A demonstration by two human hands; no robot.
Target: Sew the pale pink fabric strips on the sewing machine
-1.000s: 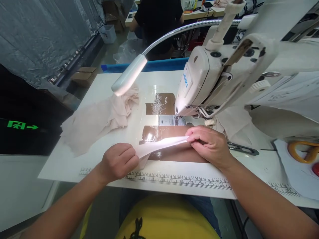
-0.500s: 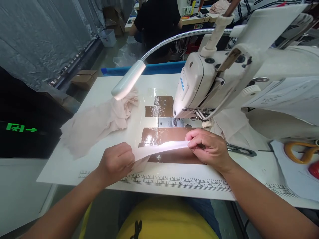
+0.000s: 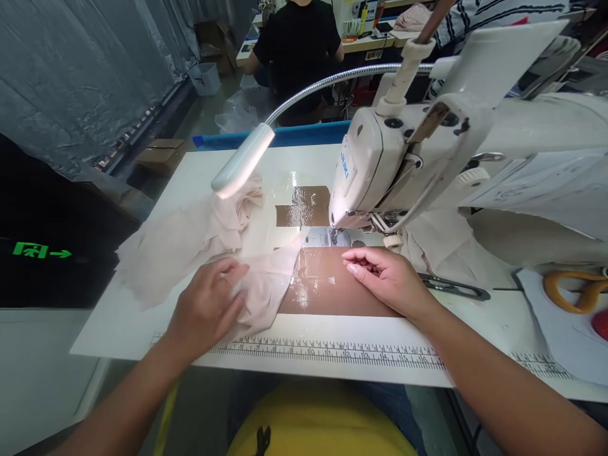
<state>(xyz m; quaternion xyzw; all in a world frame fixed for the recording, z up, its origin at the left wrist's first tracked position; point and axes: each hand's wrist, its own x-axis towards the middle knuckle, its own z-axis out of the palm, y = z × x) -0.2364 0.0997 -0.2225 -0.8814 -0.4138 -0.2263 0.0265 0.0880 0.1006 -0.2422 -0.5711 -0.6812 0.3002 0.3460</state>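
- Thin, creased, pale pink cloth (image 3: 272, 288) lies front-left of the sewing machine (image 3: 363, 174).
- Left hand (image 3: 209, 307) is at this cloth; cannot tell whether it grips.
- Right hand (image 3: 380, 278), loosely curled, holds nothing, before the sewing machine.
- Sewing machine's face reads "JUKI" in blue.

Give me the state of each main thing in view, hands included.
Left hand: partly open at the near cloth, blurred
Right hand: fingers loosely curled, no cloth in it
Near cloth: loose, rumpled
Cloth pile: crumpled
Brown sheet: flat, partly covered
Lamp: lit
Exit sign: lit
Sewing machine: cannot tell if running
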